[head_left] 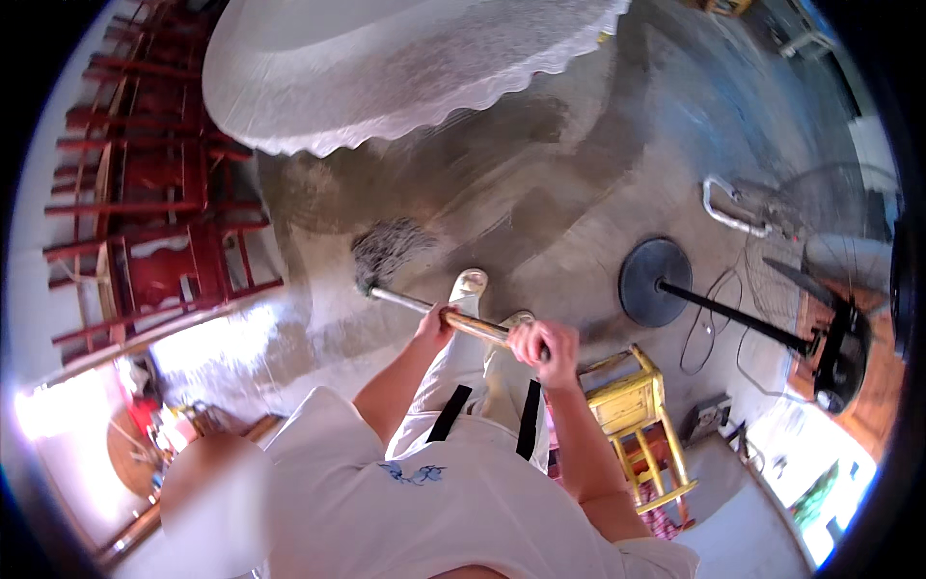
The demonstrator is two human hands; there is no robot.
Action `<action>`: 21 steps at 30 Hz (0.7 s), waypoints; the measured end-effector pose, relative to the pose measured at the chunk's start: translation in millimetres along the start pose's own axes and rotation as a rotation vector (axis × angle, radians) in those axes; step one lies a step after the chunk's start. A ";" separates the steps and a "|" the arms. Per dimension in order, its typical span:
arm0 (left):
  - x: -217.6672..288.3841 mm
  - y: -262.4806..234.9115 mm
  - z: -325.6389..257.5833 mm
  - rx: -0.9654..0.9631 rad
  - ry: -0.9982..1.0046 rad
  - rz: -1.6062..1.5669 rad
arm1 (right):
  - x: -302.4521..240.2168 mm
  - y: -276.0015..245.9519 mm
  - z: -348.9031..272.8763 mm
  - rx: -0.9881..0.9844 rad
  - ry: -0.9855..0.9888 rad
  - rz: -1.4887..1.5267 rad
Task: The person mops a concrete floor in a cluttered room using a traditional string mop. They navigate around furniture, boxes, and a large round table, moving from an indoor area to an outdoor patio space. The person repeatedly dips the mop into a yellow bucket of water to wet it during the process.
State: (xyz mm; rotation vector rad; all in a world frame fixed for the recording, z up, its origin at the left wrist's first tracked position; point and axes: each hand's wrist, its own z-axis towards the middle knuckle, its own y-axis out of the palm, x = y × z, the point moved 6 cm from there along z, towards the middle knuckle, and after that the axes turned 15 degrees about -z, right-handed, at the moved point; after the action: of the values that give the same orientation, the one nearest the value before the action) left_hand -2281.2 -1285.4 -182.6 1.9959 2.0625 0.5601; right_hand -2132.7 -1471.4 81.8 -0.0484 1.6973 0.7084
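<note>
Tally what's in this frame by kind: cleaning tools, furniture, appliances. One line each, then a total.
Cleaning tools: 1, the mop, its handle gripped by the left hand and the right hand.
Furniture: 3, the round table under a white cloth, the red wooden chair, the yellow stool.
Appliances: 1, the black standing fan.
Total: 5

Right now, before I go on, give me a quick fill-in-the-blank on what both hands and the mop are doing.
1. Both hands, left hand and right hand, grip the ____ of the mop.
2. The mop head rests on the wet concrete ____.
3. The yellow stool stands beside the person's ____ arm.
4. The fan base is round and ____ in colour.

Missing words: handle; floor; right; black
</note>
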 end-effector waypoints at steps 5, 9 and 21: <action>33.9 -115.8 22.5 0.241 0.153 -0.255 | 83.2 39.6 22.5 -0.146 0.274 0.119; 22.2 -138.3 43.7 0.235 -0.047 -0.289 | 106.8 41.2 55.6 -0.208 0.387 0.030; -54.0 222.6 66.2 -0.005 -0.166 -0.078 | -102.0 -87.4 225.6 -0.024 0.119 -0.046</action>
State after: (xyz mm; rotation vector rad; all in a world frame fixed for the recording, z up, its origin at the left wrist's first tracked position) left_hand -2048.4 -1329.6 -155.9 1.8804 2.0263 0.3713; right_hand -1872.8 -1469.9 119.1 -0.1485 1.7957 0.7026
